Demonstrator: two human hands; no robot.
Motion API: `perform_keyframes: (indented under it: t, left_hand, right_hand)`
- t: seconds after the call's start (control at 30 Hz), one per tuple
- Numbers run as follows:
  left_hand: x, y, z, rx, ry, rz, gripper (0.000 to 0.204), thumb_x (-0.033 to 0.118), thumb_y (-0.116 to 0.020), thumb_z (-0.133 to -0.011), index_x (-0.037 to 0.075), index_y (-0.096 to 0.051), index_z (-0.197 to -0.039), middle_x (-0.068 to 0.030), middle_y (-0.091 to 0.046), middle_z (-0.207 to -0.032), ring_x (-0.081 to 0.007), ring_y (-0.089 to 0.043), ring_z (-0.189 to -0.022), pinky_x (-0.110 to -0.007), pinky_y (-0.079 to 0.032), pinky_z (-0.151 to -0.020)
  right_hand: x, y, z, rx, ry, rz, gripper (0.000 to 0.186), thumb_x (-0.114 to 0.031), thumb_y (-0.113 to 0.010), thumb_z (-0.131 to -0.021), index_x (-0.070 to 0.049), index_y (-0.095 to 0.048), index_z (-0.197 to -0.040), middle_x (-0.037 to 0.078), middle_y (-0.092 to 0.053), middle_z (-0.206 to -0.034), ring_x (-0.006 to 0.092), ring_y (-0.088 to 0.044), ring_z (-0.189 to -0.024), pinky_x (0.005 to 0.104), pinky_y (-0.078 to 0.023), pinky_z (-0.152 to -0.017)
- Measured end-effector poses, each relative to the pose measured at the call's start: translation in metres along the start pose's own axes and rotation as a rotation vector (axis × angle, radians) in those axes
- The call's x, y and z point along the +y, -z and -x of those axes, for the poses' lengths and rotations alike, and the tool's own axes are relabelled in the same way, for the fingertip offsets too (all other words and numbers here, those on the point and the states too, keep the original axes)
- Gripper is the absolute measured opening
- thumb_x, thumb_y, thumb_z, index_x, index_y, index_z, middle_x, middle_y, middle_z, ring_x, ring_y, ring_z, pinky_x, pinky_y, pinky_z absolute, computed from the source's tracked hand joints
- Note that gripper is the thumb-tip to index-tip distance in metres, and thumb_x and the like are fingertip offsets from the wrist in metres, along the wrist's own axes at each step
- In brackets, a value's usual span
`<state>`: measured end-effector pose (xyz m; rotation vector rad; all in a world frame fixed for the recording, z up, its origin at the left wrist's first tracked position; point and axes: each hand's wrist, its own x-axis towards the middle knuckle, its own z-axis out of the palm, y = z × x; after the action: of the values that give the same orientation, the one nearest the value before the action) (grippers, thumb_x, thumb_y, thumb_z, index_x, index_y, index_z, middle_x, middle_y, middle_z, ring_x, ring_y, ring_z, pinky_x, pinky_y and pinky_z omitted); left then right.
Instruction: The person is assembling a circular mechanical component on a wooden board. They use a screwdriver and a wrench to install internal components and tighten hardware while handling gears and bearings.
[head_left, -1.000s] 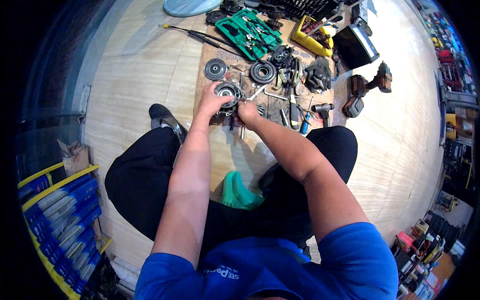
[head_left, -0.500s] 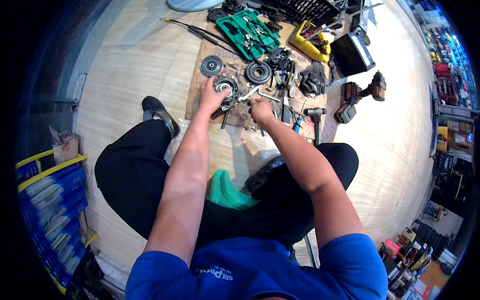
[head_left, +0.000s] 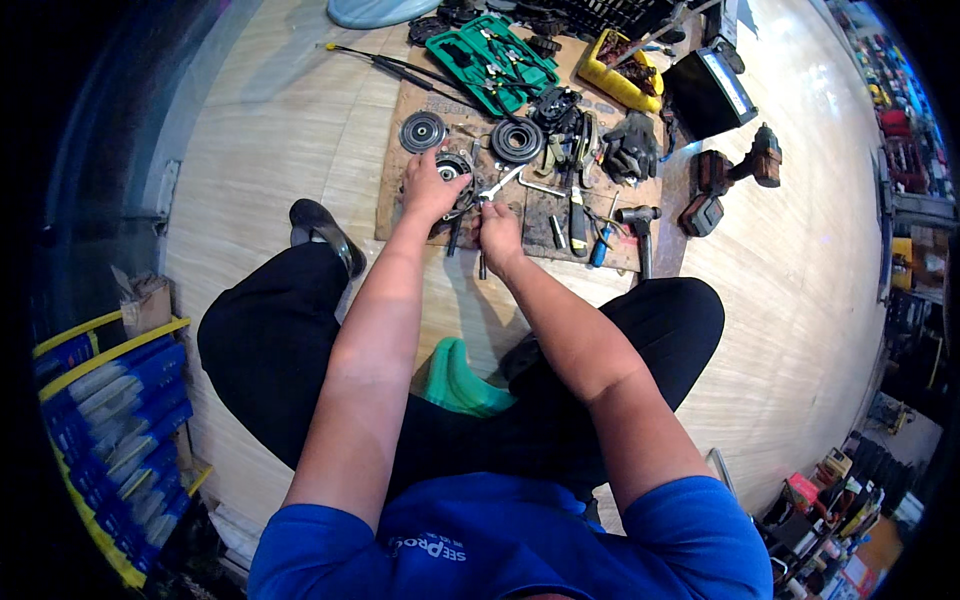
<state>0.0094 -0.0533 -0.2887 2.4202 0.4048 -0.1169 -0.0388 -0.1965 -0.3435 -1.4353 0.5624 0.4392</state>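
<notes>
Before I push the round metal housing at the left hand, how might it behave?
The housing looks metallic, so it is probably rigid and heavy for its size. Its ringed face points up, so it would likely slide rather than roll.

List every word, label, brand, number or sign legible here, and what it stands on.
Wording is not copied out here; locations only.
Royal-blue short-sleeved shirt: white chest lettering, the larger part legible, the smaller characters too small.
Black box-shaped unit: pale label along one edge, too small.
Brown cardboard sheet: faint dark print, too blurred.
Blue-and-clear packages: any markings too blurred.
</notes>
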Motion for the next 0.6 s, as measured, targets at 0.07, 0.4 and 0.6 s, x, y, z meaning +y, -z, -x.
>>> perform_keyframes:
  t: [0.07, 0.4, 0.6]
  left_hand:
    - [0.004, 0.001, 0.002, -0.005, 0.023, -0.023, 0.087, 0.047, -0.081, -0.076, 0.005, -0.045, -0.143, -0.0238, -0.049, -0.143, -0.0387, -0.049, -0.132, -0.046, -0.041, -0.11]
    - [0.034, 0.011, 0.003, -0.067, 0.065, -0.156, 0.078, 0.06, -0.073, -0.079, 0.012, -0.052, -0.137, -0.0238, -0.058, -0.131, -0.0402, -0.058, -0.12, -0.052, -0.048, -0.098]
    - [0.015, 0.004, 0.01, 0.093, 0.127, -0.146, 0.074, 0.058, -0.076, -0.077, 0.024, -0.052, -0.138, -0.0224, -0.057, -0.128, -0.0429, -0.059, -0.116, -0.055, -0.046, -0.097]
  right_hand:
    - [-0.002, -0.002, 0.001, 0.018, 0.055, 0.11, 0.03, -0.023, -0.049, -0.104, 0.001, -0.063, -0.093, 0.009, -0.061, -0.07, 0.0204, -0.057, -0.059, 0.0386, -0.046, -0.056]
    - [-0.025, -0.028, 0.011, 0.078, -0.158, -0.216, 0.021, -0.023, -0.04, -0.108, -0.007, -0.051, -0.099, 0.004, -0.052, -0.071, 0.0166, -0.047, -0.055, 0.0345, -0.042, -0.047]
    - [-0.04, -0.049, 0.03, 0.065, -0.238, -0.201, 0.026, -0.023, -0.04, -0.108, -0.006, -0.051, -0.093, 0.003, -0.051, -0.068, 0.0169, -0.045, -0.049, 0.0353, -0.043, -0.044]
